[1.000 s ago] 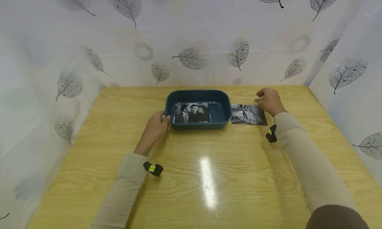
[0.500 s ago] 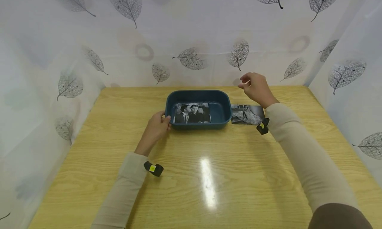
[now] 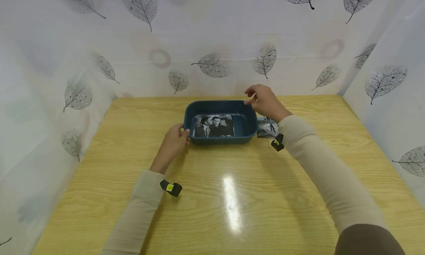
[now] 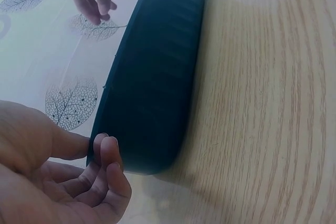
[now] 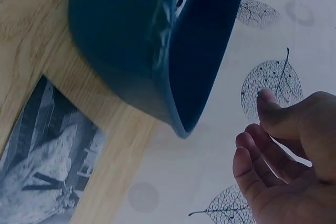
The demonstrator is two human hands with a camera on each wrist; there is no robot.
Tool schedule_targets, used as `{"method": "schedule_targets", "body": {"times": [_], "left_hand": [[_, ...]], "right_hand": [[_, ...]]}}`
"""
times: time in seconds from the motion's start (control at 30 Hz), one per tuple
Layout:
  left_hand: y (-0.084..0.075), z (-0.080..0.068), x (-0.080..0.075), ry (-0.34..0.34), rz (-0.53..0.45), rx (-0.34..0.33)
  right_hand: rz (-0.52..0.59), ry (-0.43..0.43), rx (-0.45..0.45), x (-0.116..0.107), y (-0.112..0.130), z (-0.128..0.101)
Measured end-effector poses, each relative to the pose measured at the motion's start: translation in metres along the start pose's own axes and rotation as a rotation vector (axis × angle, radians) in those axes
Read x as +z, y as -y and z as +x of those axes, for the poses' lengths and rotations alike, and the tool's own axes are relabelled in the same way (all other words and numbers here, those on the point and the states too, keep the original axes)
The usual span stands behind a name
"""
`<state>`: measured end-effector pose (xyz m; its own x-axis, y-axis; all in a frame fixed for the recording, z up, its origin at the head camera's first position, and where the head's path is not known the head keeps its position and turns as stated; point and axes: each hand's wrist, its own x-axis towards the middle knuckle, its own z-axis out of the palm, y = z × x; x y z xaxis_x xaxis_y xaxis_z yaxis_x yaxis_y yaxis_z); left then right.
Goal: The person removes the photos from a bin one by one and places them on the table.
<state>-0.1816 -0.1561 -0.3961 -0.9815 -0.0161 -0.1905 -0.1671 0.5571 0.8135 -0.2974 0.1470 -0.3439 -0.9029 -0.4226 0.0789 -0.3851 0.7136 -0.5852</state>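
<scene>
Blue tray [image 3: 246,134] sits toward the far middle of the wooden surface [image 3: 232,196], long side facing the person. Inside it, lying flat on the left part of the floor: a black-and-white photo of two people [image 3: 214,126].

Left hand [image 3: 172,142] at the tray's near-left corner. Grip: thumb over the rim, fingers curled against the outer wall (left wrist view shows the fingertips [image 4: 107,150] touching the dark ribbed side).

Right hand [image 3: 265,100] hovers over the tray's far-right corner, above the rim. Grip loosely curled, thumb and forefinger close together; right wrist view shows the fingers [image 5: 252,161] apart from the rim, nothing between them.

Second black-and-white photo [image 3: 265,127] lies flat on the surface just right of the tray, its edge at the tray's outer wall; largely covered by the right forearm in the head view, clearer from the right wrist [image 5: 44,166].

Beige sleeves on both arms. Leaf-print sheet [image 3: 212,44] walls three sides.
</scene>
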Motion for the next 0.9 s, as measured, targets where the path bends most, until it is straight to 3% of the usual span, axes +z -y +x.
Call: {"method": "schedule_targets", "body": {"times": [0.23, 0.6, 0.9], "left_hand": [[0.0, 0.001, 0.0, -0.005, 0.005, 0.0], [0.001, 0.001, -0.001, 0.0, -0.016, 0.0], [0.001, 0.003, 0.0, -0.001, -0.025, -0.002]], "right_hand": [[0.035, 0.094, 0.008, 0.02, 0.007, 0.007], [-0.116, 0.143, -0.063, 0.045, 0.006, 0.02], [-0.181, 0.253, 0.011, 0.062, 0.008, 0.023]]}}
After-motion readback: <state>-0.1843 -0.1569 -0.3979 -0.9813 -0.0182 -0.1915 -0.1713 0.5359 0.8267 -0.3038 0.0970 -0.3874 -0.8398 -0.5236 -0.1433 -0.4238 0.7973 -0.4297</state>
